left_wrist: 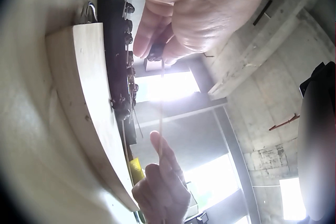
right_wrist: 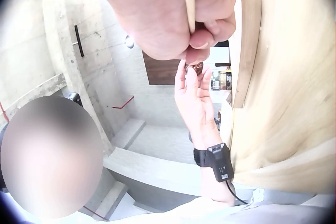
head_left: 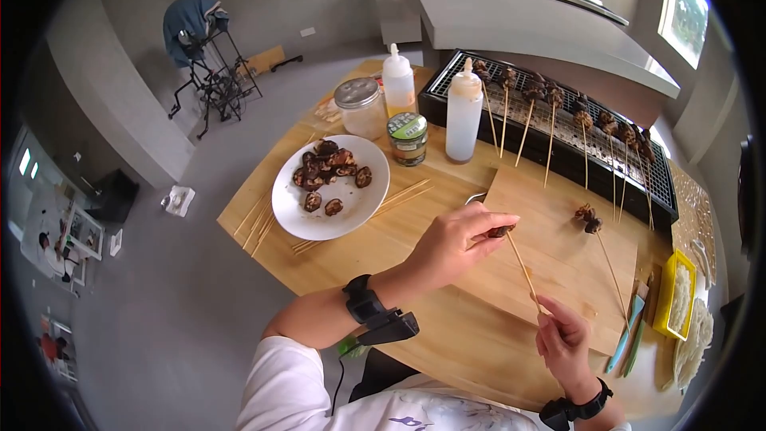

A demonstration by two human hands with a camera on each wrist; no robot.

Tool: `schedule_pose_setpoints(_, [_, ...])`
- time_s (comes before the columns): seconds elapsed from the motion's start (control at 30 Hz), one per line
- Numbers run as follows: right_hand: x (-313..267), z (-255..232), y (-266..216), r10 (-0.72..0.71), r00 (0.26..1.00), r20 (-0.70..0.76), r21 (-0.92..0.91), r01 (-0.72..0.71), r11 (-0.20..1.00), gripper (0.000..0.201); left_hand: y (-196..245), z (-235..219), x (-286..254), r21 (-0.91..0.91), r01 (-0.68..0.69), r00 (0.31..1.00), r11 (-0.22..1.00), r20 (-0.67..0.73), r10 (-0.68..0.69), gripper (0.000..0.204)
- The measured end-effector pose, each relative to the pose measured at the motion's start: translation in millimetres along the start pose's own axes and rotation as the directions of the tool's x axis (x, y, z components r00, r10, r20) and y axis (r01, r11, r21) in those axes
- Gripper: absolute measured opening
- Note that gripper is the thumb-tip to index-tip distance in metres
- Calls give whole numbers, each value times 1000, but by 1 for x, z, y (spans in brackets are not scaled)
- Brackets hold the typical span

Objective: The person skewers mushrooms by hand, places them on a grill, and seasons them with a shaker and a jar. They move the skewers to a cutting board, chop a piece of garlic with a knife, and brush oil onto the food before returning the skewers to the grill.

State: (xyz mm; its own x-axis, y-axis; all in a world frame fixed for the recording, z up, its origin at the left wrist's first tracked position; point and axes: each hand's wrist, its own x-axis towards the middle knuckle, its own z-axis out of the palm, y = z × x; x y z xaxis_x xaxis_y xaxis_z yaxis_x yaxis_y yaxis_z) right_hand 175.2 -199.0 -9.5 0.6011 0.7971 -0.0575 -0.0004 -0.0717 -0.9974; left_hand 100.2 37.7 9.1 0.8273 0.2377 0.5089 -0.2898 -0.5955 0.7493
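Observation:
My left hand pinches a dark brown mushroom piece between thumb and fingers, above the near-left part of the wooden board. A thin bamboo skewer runs from that piece down to my right hand, whose thumb and fingers grip it lower along its length. In the left wrist view the mushroom sits at the skewer's upper end. A loaded skewer lies on the board, with mushrooms at its far end. More mushroom pieces lie on the white plate.
Behind the board stands a black grill bearing several loaded skewers. Two squeeze bottles and jars stand beyond the plate. Bare skewers lie beside the plate. At right are a blue brush and a yellow tray.

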Motion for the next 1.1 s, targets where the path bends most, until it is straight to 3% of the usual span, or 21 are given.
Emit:
schedule_pose_setpoints(0.13, [0,3,-4,-28,999,-37,-97,24,995,29,-2,2,-1,-67,23,1000,998,0,-23,31])
schedule_pose_setpoints(0.2, [-1,6,-10,-68,996,-49,-248,54,967,28,-2,3,-1,-83,25,1000,996,-7,-26,30])
schedule_pose_setpoints(0.33, [-1,5,-7,-120,992,-43,-312,101,945,27,0,3,-1,-58,4,1000,998,-8,-5,30])
schedule_pose_setpoints(0.53, [-1,4,-5,-245,969,-38,-524,190,830,29,-1,5,-1,-22,-27,1000,999,-7,27,29])
schedule_pose_setpoints(0.73, [-1,4,-13,-144,986,-79,-430,97,897,27,4,6,-2,-35,3,999,999,36,-1,30])
schedule_pose_setpoints(0.8, [0,2,-10,-67,996,-63,-251,49,967,27,4,6,-2,-38,14,997,999,74,-11,30])
schedule_pose_setpoints(0.87, [1,2,-12,-43,997,-61,-206,30,978,28,4,6,-1,-65,-11,999,998,36,14,31])
schedule_pose_setpoints(1.1, [1,2,-8,56,998,-23,9,-56,998,31,6,6,-2,-23,23,995,999,102,-21,30])
